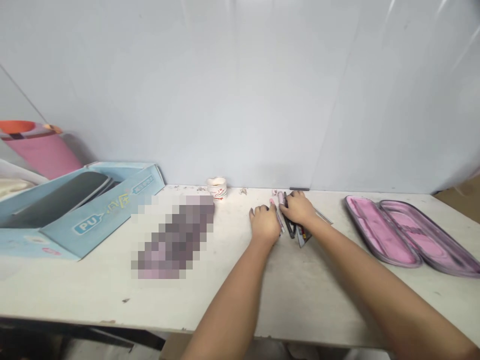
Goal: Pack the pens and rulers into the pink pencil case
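Several pens and pencils lie in a loose bunch on the white table, between and under my hands. A flat triangular piece, perhaps a set square, sticks out below my right hand. My right hand reaches over the bunch, its fingers curled on the pens. On the bunch's left side rests my left hand, fingers apart and pointing at the wall, its thumb side against the pens. To the right, a pink pencil case with dark edging lies unfolded, its inside facing up.
A pixelated pink and dark long object lies left of my hands. Behind it stands a small white roll or cup with red print. At far left are a light blue box holding dark items and a pink bin. A grey wall borders the table.
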`<state>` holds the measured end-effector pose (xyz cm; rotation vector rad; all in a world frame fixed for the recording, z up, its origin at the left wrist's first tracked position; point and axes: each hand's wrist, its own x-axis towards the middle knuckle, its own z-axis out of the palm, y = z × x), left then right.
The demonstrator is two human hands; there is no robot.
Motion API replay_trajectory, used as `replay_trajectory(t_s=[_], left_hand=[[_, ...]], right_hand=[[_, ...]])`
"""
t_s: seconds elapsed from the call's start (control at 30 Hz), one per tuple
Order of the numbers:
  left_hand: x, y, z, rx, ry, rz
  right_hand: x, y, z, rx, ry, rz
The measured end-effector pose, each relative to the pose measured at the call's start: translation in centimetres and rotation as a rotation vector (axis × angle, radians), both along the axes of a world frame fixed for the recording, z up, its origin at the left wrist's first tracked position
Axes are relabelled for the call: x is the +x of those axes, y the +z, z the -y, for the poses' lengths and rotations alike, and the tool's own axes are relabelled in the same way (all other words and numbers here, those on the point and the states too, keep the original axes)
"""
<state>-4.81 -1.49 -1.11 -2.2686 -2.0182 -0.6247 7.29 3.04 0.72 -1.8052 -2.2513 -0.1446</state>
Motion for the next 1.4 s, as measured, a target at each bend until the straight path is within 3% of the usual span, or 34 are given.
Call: replay_trajectory(t_s=[0.17,0.27,0.4,0.53,0.67,0.8,1.03,1.13,1.23,1.4], left_hand=[[0.2,0.2,0.1,0.011,0.018,0.058],[0.1,0.7,0.0,0.050,0.024,0.200],[0.3,1.3,-0.2,0.087,-0.161,0.558],[1.3,1.5,-0.1,-0.015,-0.313,0.884],[2.7,1.6,0.6,-0.109,-0.513,1.162],[3.4,2.1,1.7,-0.248,-0.537,1.384],[3.0,2.9,2.4,-0.400,-0.332,1.658],[3.3,2.9,2.5,-0.440,-0.283,1.748],[4.1,2.7,3.0,-0.538,-0.343,1.774],[5.2,2.1,3.8,-0.671,-0.413,1.772]], right_hand=[[-1.6,-0.2,-0.4,-0.019,-0.085,0.042],[-1.2,0.4,0.3,0.085,-0.086,0.004],[0.4,1.3,2.7,0.309,0.010,-0.102],[1.9,2.0,5.5,0.529,0.148,-0.191],[3.2,2.3,7.4,0.602,0.300,-0.203],[4.2,2.2,8.3,0.543,0.381,-0.221],[5.1,0.6,9.1,0.369,0.615,-0.353],[5.4,0.5,8.8,0.303,0.491,-0.606],[5.7,0.5,8.1,0.201,0.326,-0.997],[5.5,0.0,7.3,-0.168,0.453,-1.383]])
